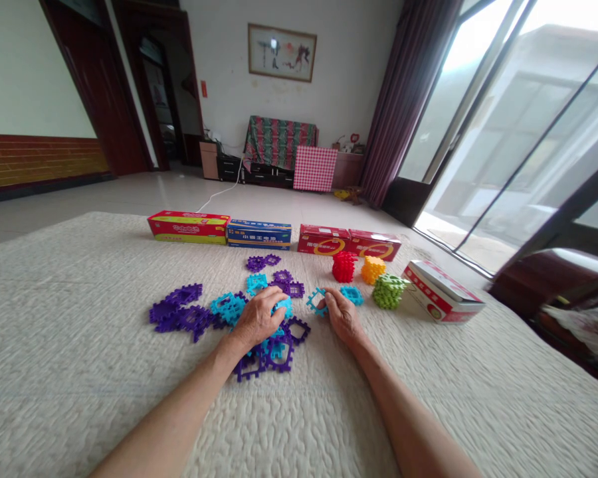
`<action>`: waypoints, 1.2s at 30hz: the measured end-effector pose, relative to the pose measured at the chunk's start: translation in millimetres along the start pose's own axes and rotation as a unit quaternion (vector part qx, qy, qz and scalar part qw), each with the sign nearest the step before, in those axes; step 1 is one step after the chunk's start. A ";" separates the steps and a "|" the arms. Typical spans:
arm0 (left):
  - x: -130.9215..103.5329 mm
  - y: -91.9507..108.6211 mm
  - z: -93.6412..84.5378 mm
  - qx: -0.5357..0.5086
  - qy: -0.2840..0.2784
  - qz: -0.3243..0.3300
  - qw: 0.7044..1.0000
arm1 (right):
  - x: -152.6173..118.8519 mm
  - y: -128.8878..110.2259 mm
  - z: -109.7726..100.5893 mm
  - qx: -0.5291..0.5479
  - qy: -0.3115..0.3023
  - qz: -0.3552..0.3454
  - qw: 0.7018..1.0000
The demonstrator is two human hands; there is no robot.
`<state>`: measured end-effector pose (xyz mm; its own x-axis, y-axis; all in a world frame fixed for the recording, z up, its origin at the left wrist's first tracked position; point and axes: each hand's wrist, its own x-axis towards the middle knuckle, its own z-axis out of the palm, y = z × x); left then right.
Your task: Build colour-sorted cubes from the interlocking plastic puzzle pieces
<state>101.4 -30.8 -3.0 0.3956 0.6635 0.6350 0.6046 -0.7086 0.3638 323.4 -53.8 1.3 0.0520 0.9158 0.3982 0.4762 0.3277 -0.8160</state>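
Observation:
My left hand (260, 317) is closed around light blue interlocking plastic pieces (283, 306) over the middle of a loose pile. Between the thumb and fingers of my right hand (343, 317) is a light blue open-frame piece (317, 302), held just above the cloth. Another light blue piece (351, 295) lies just beyond that hand. Purple toothed pieces (179, 309) spread out left of my left hand, and more purple frames (279, 355) lie below it, mixed with light blue ones. My left fingertips are partly hidden.
Stacks of red (344, 266), yellow (373, 269) and green pieces (389, 292) stand to the right. Beside them is a white and red box (443, 292). Along the far edge of the quilted cover (104, 279) sit a red-green box (189, 228), a blue box (259, 234) and two red boxes (323, 239).

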 end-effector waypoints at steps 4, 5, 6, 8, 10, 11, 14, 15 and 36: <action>-0.4 -1.9 0.9 0.001 -0.002 -0.001 1.000 | 2.5 0.0 -2.0 0.006 -0.004 0.004 1.000; -0.5 -2.3 1.2 0.002 -0.002 -0.001 1.000 | 2.8 -0.5 -2.1 0.003 -0.009 0.003 1.000; -0.5 -2.5 1.3 0.002 -0.002 -0.001 1.000 | 2.8 -0.9 -1.9 -0.005 -0.017 0.001 1.000; -0.3 -2.5 1.2 0.004 -0.002 -0.001 1.000 | 2.3 -1.6 -0.8 -0.035 -0.035 -0.013 0.999; -0.1 -1.8 0.7 0.006 -0.002 0.001 1.000 | 1.2 -1.8 1.1 -0.080 -0.032 -0.043 0.995; 0.1 -1.4 0.3 0.006 -0.001 0.002 1.000 | 0.6 -1.7 2.0 -0.100 -0.019 -0.059 0.993; 0.5 -0.6 -0.2 0.007 0.001 0.002 1.000 | -1.6 -2.3 2.6 -0.119 0.007 -0.090 0.989; 0.5 -0.6 -0.1 0.008 0.001 0.002 1.000 | -2.4 -3.1 1.8 -0.120 -0.005 -0.098 0.988; -1.9 -4.1 4.7 0.004 0.011 -0.007 1.000 | 23.3 16.4 -57.7 -0.255 0.003 -0.160 0.954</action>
<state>101.5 -28.1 -8.9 0.3726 0.6673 0.6449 0.6154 -0.6978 0.3665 383.0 -40.5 21.3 -0.1629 0.7857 0.5968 0.8332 0.4335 -0.3433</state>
